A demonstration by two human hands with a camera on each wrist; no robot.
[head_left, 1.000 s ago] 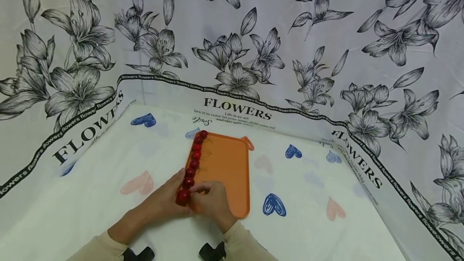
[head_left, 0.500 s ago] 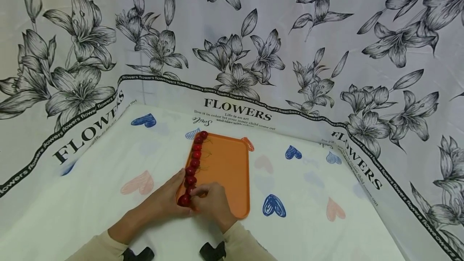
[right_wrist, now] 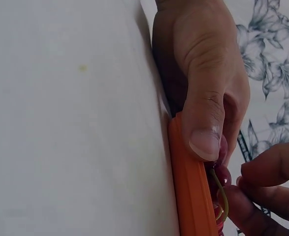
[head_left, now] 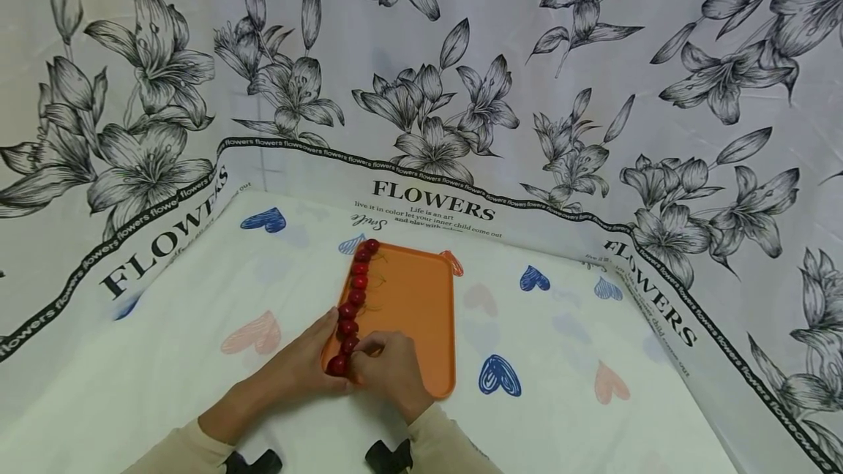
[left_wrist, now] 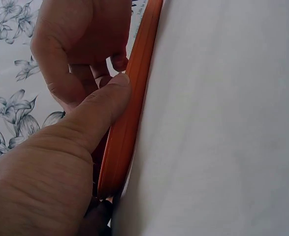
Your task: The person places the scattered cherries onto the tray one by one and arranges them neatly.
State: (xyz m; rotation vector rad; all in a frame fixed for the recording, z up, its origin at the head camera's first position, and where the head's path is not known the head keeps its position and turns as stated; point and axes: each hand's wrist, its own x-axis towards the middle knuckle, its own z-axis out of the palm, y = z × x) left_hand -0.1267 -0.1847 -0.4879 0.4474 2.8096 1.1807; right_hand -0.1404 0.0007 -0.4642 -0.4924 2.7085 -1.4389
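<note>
An orange tray (head_left: 418, 298) lies on the white cloth, with several red cherries (head_left: 356, 297) in a row along its left side. My left hand (head_left: 296, 368) holds the tray's near left corner, its thumb against the near rim in the left wrist view. Over the row's near end is my right hand (head_left: 391, 371), fingers bent. In the right wrist view its fingertips (right_wrist: 233, 196) are spread, one touching or very near a cherry (right_wrist: 224, 175) with a green stem (right_wrist: 224, 201). The nearest cherry (head_left: 337, 365) sits in the corner between both hands.
The white cloth (head_left: 540, 386) carries printed hearts, such as a dark blue one (head_left: 500, 375) right of the tray. A floral curtain (head_left: 435, 93) with a black lettered band hangs around the back and sides. Thin stems (head_left: 375, 281) lie rightward across the tray.
The cherries at the near end have shifted slightly, and the second one from the corner has come into view beside my right fingertips. My left hand keeps its place on the tray.
</note>
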